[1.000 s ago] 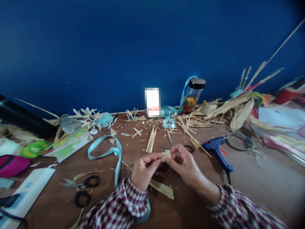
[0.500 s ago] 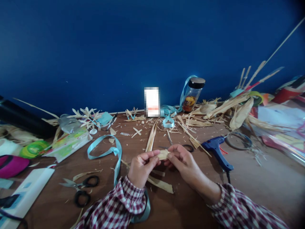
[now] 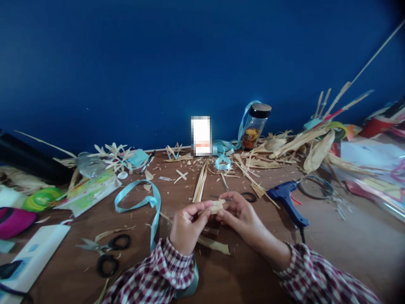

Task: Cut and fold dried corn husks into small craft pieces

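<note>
Pale husk piece [image 3: 217, 207] held above table [image 3: 240, 270], between both hands. Left hand [image 3: 187, 227] pinches its left end, thumb against index; right hand [image 3: 242, 217] pinches its right end, thumb at lower edge. Middle shows between fingertips. Husk strip [image 3: 217, 245] lies below, glue gun [image 3: 287, 200] off right.

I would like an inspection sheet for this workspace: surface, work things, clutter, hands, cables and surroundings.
Surface: brown table, strewn with pale scraps.
Work things: small pale piece, partly hidden.
Clutter: open scissors and light-blue ribbon at left; glue gun at right; lidded jar farther back.
Hands: left hand and right hand both pinch the piece.
Cables: cord at the glue gun; dark cable across the power strip.
Surroundings: blue wall behind.
</note>
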A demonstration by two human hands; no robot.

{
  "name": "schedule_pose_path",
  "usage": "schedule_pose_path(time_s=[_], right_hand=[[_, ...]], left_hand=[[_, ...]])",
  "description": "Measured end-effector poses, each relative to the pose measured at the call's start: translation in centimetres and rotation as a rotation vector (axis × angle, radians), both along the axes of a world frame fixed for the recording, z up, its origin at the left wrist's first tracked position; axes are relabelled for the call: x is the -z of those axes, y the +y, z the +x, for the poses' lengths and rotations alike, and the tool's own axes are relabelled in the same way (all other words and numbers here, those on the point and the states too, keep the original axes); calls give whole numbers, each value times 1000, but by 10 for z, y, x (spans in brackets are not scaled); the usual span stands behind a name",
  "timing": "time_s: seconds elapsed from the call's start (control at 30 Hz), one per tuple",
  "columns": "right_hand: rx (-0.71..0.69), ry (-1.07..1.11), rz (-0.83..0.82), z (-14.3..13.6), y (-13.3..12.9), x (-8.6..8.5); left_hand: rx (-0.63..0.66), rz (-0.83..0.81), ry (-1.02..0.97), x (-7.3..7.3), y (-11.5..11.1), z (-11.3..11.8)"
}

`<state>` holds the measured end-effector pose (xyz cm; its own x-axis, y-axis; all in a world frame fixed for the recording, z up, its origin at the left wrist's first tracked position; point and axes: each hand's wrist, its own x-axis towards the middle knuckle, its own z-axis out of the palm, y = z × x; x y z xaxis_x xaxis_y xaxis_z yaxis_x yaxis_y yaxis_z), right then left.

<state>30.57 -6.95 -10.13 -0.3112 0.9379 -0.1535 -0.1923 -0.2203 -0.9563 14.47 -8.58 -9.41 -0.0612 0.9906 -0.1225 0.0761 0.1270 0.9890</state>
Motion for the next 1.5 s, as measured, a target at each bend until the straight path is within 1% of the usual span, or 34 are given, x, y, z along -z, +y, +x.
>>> schedule_pose_path(time_s=[0.13,0.2,0.43,0.5,0.6,0.67,0.7,0.73,0.8,0.87,0.93,1.0,1.07,1.13,1.2,1.23,1.33,1.4,1.43,1.5], right_hand=[[2,-7,33,2,0,3],[14,-23,42,3,1,3],[52,-85,50,8,4,2],[57,-92,47,8,4,2],[62,-86,36,9,4,2],[89,-67,12,9,4,2],[109,-53,-1,9,4,1],[124,-34,-17,9,4,1],[130,13,-48,9,4,-1],[95,62,-78,9,2,-2],[43,85,-107,8,0,-1],[0,80,-132,8,-1,-1],[-33,62,-153,8,0,0],[-85,15,-157,10,0,-2],[-114,-87,-95,12,1,-4],[-104,-164,-21,12,1,-6],[-4,-444,342,14,0,-9],[19,-575,574,13,0,-8],[13,-605,655,13,-1,-7],[-2,-620,740,11,-1,-4]], left_hand=[[22,12,-35,0,-3,5],[43,-19,-86,-1,-3,5],[177,-169,-388,-6,2,-5],[190,-180,-411,-6,3,-7],[198,-138,-367,-7,2,-9],[196,-45,-280,-10,1,-9],[187,40,-198,-12,1,-9],[179,152,-84,-13,0,-9],[170,422,214,-15,0,-10],[187,696,510,-13,0,-11],[195,899,699,-9,1,-12],[184,1012,787,-4,1,-12],[191,1052,810,-3,1,-12],[213,1050,803,-4,1,-11],[201,990,765,-6,1,-11],[179,937,732,-7,1,-11],[115,747,608,-8,2,-11],[121,661,552,-7,2,-11],[133,634,534,-6,2,-10],[161,595,508,-4,1,-8]])
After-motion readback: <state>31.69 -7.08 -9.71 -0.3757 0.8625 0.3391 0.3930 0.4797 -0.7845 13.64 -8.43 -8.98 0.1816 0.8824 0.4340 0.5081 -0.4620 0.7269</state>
